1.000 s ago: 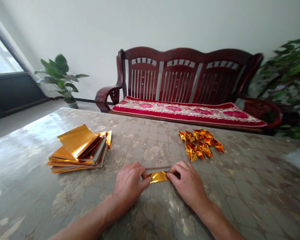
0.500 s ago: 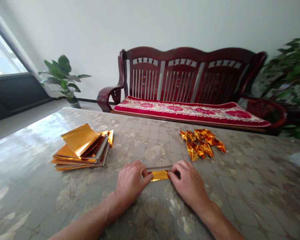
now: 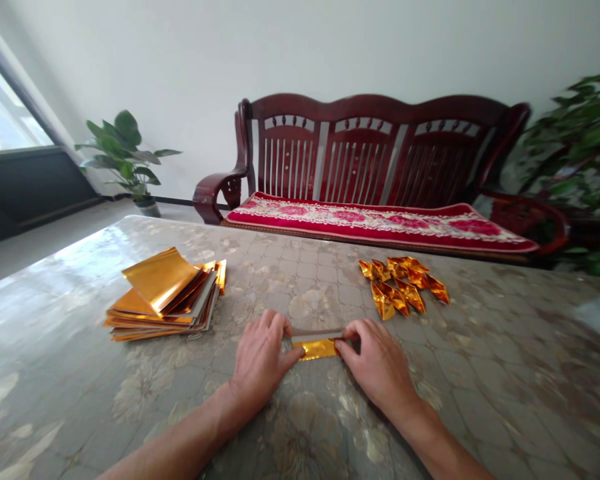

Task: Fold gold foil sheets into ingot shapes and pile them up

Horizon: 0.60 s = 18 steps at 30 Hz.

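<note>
- Gold paper strip [image 3: 321, 349] at near centre of the patterned table [image 3: 485, 373], between both hands; grey strip of it showing along the far side
- Left hand [image 3: 263, 353]: thumb and fingers pinching its left end; right hand [image 3: 379, 357]: same grip at its right end
- Stack of gold sheets [image 3: 163, 283] to the left, edges uneven; folded gold pieces [image 3: 409, 297] clustered far right of the strip
- Dark wooden bench [image 3: 357, 167] beyond the table's far edge
</note>
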### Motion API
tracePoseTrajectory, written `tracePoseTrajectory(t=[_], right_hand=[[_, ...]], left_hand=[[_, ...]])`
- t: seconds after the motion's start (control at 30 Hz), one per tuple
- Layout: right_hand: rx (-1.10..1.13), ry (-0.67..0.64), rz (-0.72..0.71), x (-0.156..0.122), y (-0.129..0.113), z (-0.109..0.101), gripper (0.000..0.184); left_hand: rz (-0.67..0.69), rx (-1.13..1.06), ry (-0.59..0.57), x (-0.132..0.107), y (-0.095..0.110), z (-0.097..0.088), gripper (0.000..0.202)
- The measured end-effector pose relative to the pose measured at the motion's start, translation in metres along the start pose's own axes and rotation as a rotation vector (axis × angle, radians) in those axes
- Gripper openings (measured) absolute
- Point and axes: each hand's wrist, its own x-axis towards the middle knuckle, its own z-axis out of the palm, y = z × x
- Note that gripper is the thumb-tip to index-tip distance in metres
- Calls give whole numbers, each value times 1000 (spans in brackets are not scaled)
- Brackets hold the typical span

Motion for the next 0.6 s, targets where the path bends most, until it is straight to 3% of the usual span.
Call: tracePoseTrajectory(t=[0.13,0.23,0.4,0.6], right_hand=[[-14,19,-6,-2,1,-1,12],[-81,40,-99,-5,-2,-5,13],[-223,38,-372,-14,-14,-11,14],[-84,-63,-450,-23,-27,-8,18]], left_hand=[[119,-106,54,-1,-3,3,30],[106,-180,-11,1,-4,5,30],[83,-202,-100,5,0,6,16],[47,-172,-141,4,7,6,21]])
